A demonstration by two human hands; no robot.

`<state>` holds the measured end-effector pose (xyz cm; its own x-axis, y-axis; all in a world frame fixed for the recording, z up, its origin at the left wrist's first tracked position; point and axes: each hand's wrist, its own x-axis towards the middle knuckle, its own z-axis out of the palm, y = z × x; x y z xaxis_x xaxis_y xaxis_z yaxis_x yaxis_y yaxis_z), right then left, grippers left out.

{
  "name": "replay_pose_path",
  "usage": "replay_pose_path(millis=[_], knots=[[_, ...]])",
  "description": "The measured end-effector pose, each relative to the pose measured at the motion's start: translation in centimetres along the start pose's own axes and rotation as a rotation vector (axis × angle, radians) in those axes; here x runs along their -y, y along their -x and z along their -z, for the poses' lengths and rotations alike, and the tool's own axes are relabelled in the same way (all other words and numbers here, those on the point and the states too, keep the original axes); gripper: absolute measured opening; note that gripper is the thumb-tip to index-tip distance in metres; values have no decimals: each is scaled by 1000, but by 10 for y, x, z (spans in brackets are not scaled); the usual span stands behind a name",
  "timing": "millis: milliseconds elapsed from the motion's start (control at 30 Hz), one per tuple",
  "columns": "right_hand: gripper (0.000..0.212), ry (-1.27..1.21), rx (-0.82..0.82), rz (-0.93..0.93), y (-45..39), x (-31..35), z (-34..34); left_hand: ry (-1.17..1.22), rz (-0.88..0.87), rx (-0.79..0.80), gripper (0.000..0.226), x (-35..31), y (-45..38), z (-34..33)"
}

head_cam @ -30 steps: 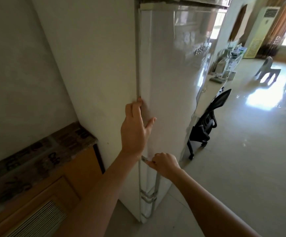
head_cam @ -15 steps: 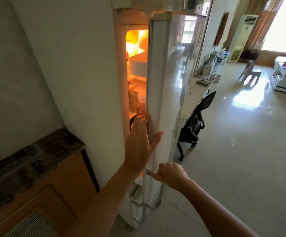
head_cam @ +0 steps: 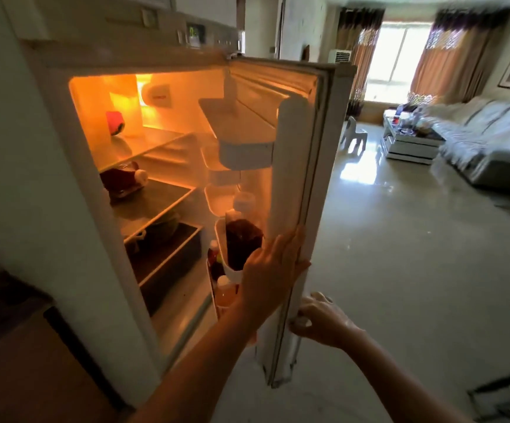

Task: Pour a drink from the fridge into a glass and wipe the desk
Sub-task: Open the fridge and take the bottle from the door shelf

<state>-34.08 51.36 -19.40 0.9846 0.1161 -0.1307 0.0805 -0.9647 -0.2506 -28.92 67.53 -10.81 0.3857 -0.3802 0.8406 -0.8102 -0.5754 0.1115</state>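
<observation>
The white fridge [head_cam: 49,184] stands open, its inside lit orange. Its door [head_cam: 305,166] is swung out to the right. My left hand [head_cam: 273,270] lies flat against the door's inner edge, fingers spread. My right hand [head_cam: 317,320] grips the door handle on the outer side, lower down. In the door rack stands a bottle of dark drink [head_cam: 241,239] with a white cap, just left of my left hand. A paler bottle [head_cam: 226,293] sits in the rack below it. A dark red bottle [head_cam: 122,178] lies on a middle shelf.
A wooden cabinet [head_cam: 9,346] stands left of the fridge. Beyond the door lies a shiny tiled floor [head_cam: 415,270], with a small white chair [head_cam: 354,137], a low coffee table [head_cam: 409,145] and a covered sofa [head_cam: 491,141] far right.
The fridge door has swung from shut to wide open, showing the shelves and door racks. Both hands moved right with the door; the view has turned toward the fridge's inside.
</observation>
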Motion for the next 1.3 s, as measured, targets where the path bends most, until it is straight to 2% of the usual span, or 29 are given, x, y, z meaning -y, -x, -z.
replay_pose_path(millis=[133, 200, 267, 300, 400, 433, 533, 633, 833, 967, 1100, 1233, 1300], knots=[[36, -76, -78, -170, 10, -31, 3, 7, -142, 96, 68, -19, -7, -28], [56, -127, -85, -240, 13, -42, 6, 23, -182, 175, 66, -24, -10, -38], [87, -237, -137, -290, 12, -62, 2, 39, -211, 287, 63, -30, -14, -49], [89, -298, -158, -308, 12, -69, 2, 37, -236, 337, 63, -33, -17, -55], [39, -393, -226, -386, 15, -74, 20, 59, -284, 371, 72, -43, -27, -64], [37, -445, -281, -407, 14, -78, 24, 76, -284, 373, 75, -47, -32, -65], [62, -593, -476, -455, 14, -89, 41, 46, -309, 364, 75, -58, -44, -77], [67, -575, -613, -417, 10, -100, 60, 17, -311, 390, 66, -64, -52, -96], [61, -457, -582, -494, -1, -132, 87, 51, 3, 332, 75, -66, -54, -115], [61, -451, -573, -542, -8, -149, 97, 68, 121, 255, 79, -55, -58, -118], [64, -458, -548, -571, -18, -163, 106, 248, 266, 281, 94, -35, -75, -129], [64, -422, -509, -601, -26, -176, 113, 589, 449, 375, 99, -21, -100, -143], [62, -382, -475, -616, -29, -182, 115, 715, 498, 438, 94, -14, -111, -152]])
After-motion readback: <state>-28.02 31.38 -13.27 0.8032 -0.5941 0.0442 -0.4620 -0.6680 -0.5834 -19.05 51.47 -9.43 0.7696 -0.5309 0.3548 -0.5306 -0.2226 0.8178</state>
